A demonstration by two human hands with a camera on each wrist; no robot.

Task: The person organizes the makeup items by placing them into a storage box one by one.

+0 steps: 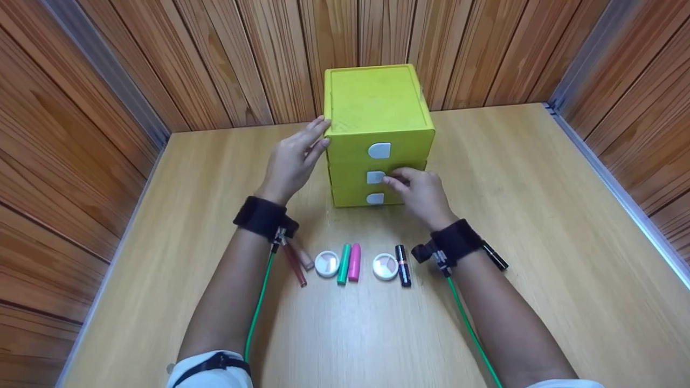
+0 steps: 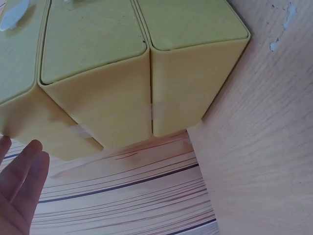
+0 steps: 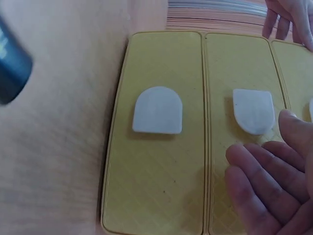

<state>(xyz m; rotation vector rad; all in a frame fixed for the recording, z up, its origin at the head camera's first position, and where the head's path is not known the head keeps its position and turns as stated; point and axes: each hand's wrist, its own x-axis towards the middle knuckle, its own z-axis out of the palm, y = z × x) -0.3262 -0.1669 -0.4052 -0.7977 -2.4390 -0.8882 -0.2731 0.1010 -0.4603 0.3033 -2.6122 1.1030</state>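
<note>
Right hand (image 1: 423,196) thumb and fingers apart, tips right at the white middle handle (image 1: 375,177) on the yellow drawer box (image 1: 377,102); contact unclear. Left hand (image 1: 291,161) fingers extended, at box's upper left side.

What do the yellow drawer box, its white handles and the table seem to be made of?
The drawer box looks like matt plastic, perhaps 3D-printed: faint diagonal lines texture its fronts. The handles look like plastic too, smooth and evenly white. The table shows pale wood grain with a soft sheen; solid wood or laminate, I can't tell.
</note>
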